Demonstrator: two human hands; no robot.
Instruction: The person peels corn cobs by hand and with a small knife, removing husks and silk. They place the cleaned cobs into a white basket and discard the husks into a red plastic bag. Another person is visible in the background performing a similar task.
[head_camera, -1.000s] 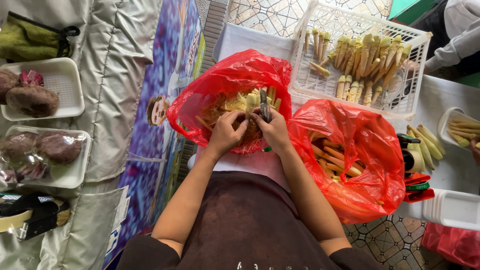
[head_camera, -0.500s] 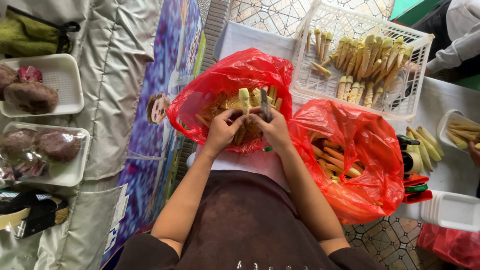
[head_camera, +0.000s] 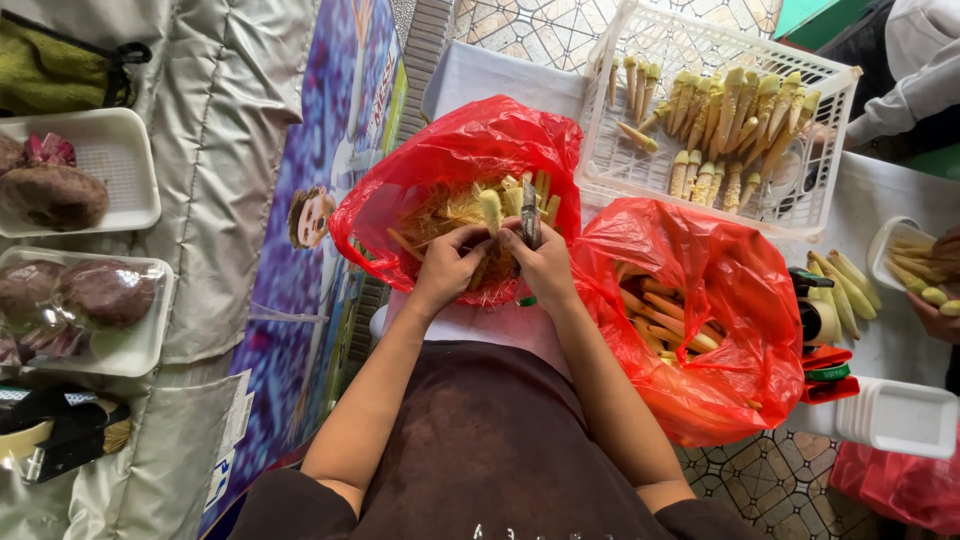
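**Q:** what have you got in your hands there?

**Me:** Left hand (head_camera: 448, 262) is curled around an ear of baby corn (head_camera: 490, 208), pale tip poking up above my fingers. Right hand (head_camera: 543, 262) is closed on a small knife (head_camera: 529, 212), blade right beside that ear. Both hands sit over the mouth of the red bag (head_camera: 440, 170) with husks and more corn in it.

**Q:** and around it?

**Me:** A second red bag (head_camera: 720, 290) just to my right holds stalks, and the white basket (head_camera: 700, 40) beyond has trimmed ears standing in rows. Foam trays (head_camera: 110, 160) with dark beets sit well off to my left.
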